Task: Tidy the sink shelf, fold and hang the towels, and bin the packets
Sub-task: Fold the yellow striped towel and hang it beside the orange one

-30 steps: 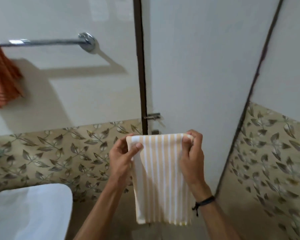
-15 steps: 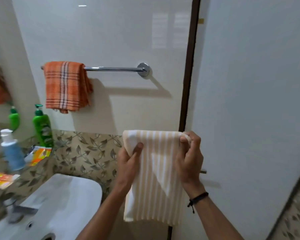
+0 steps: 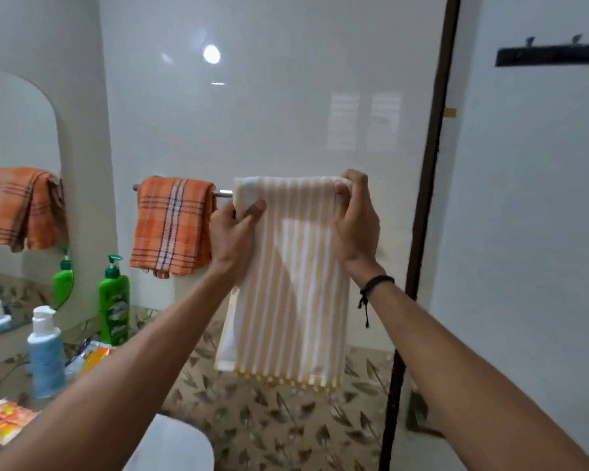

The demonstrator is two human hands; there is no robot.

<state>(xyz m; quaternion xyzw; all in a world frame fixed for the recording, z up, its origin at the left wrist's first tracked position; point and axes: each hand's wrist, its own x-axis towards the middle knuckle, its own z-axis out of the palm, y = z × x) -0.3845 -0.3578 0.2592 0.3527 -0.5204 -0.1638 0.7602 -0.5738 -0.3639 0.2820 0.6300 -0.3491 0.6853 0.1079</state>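
Note:
A folded cream-and-white striped towel [image 3: 293, 283] hangs from both my hands at the height of the chrome towel rail [image 3: 223, 193]. My left hand [image 3: 233, 232] grips its top left corner and my right hand [image 3: 356, 226] grips its top right corner. The towel covers the right part of the rail, so I cannot tell whether it rests on it. An orange checked towel [image 3: 170, 226] hangs folded over the rail's left end. On the sink shelf at lower left lie orange packets [image 3: 6, 423] and more packets [image 3: 92, 358].
A green pump bottle [image 3: 113, 304] and a blue-white bottle [image 3: 45, 355] stand on the shelf. A mirror [image 3: 14, 130] at the left reflects them. The white basin [image 3: 174, 447] is below. A dark door frame [image 3: 429, 198] and a hook strip [image 3: 551, 56] are at the right.
My view has swung left and up from the door to the rail. Both hands have raised the striped towel from waist height up to the rail, beside the orange towel.

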